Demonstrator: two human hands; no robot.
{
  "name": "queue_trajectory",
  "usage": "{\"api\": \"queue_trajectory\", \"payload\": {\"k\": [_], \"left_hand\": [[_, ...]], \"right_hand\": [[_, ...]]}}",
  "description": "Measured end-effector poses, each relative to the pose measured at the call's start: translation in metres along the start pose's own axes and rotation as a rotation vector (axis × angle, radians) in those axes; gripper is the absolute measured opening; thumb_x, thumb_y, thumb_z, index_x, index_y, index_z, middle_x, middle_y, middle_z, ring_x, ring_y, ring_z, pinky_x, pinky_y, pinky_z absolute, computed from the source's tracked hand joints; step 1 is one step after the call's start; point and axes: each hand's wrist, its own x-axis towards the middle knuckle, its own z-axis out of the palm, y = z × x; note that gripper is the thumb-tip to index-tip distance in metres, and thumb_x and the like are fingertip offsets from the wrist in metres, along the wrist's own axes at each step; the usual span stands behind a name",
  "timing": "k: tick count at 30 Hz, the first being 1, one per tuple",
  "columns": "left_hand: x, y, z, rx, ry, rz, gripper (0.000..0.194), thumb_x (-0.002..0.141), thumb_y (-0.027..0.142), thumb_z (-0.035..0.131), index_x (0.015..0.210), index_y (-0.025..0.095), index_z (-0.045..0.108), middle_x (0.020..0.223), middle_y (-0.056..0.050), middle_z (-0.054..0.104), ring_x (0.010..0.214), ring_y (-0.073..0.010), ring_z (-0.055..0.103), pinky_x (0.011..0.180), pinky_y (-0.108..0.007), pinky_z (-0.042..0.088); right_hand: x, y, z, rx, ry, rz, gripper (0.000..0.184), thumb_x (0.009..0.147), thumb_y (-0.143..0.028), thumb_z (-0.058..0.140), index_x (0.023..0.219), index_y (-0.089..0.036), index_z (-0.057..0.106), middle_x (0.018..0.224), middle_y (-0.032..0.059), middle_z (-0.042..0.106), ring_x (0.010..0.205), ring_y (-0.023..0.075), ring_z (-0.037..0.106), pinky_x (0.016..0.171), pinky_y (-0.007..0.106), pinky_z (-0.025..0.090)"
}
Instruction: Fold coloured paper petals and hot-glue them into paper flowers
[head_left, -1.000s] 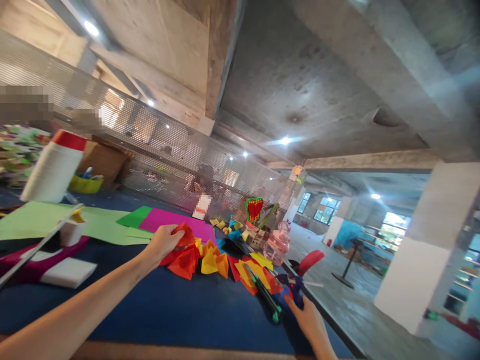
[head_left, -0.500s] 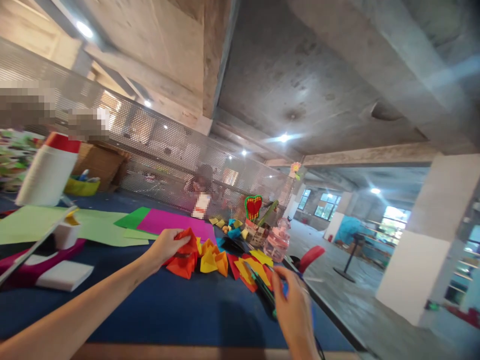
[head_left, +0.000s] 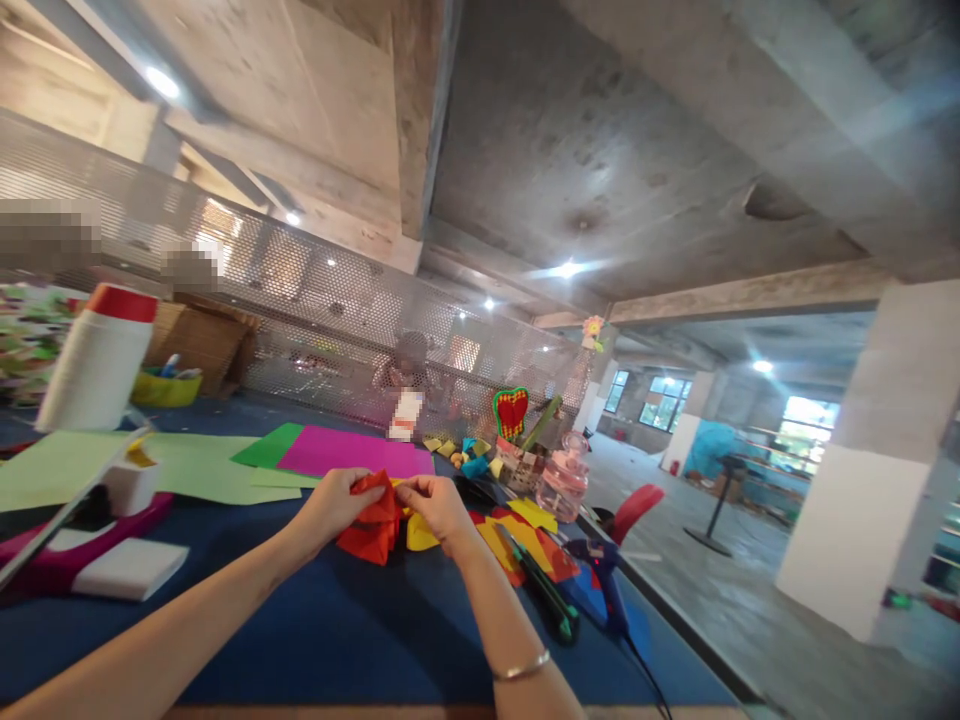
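Leaving the blue glue gun (head_left: 604, 585) at four o'clock, the right hand (head_left: 439, 507) joined the left hand (head_left: 334, 505), both sets of fingers clamped on the folded red paper (head_left: 373, 522) to steady it.

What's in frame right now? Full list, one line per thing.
table: 1, blue top, foreground
folded paper piece: 1, red-orange, between both hands
paper pieces: several, yellow and red, right of the hands
paper sheets: several, green and magenta, flat, left-centre
bottle: 1, white with red cap, far left
glue gun: 1, blue, right table edge
jar: 1, pink clear, behind the pieces
left hand: pinching the red-orange piece
right hand: gripping the same piece
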Motion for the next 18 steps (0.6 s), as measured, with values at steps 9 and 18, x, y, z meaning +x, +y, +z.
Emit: {"api": "queue_trajectory", "payload": {"k": [9, 18], "left_hand": [[-0.0004, -0.0009, -0.0005, 0.181, 0.001, 0.073, 0.033, 0.065, 0.047, 0.058, 0.069, 0.014, 0.06, 0.056, 0.003, 0.058, 0.056, -0.0149, 0.054, 0.052, -0.022, 0.037], [-0.0064, 0.0048, 0.0003, 0.367, 0.005, 0.127, 0.033, 0.071, 0.045, 0.052, 0.074, 0.014, 0.063, 0.061, 0.001, 0.061, 0.061, -0.0163, 0.056, 0.056, -0.022, 0.036]], "right_hand": [[-0.0033, 0.0004, 0.0022, -0.045, 0.022, -0.01, 0.038, 0.062, -0.049, 0.073, 0.075, -0.013, 0.071, 0.068, 0.002, 0.068, 0.062, 0.0137, 0.059, 0.067, 0.026, 0.046], [-0.0092, -0.0034, 0.0057, -0.305, 0.042, -0.059, 0.016, 0.075, -0.022, 0.061, 0.081, -0.014, 0.073, 0.071, 0.0017, 0.071, 0.066, 0.0146, 0.063, 0.062, 0.022, 0.045]]}}
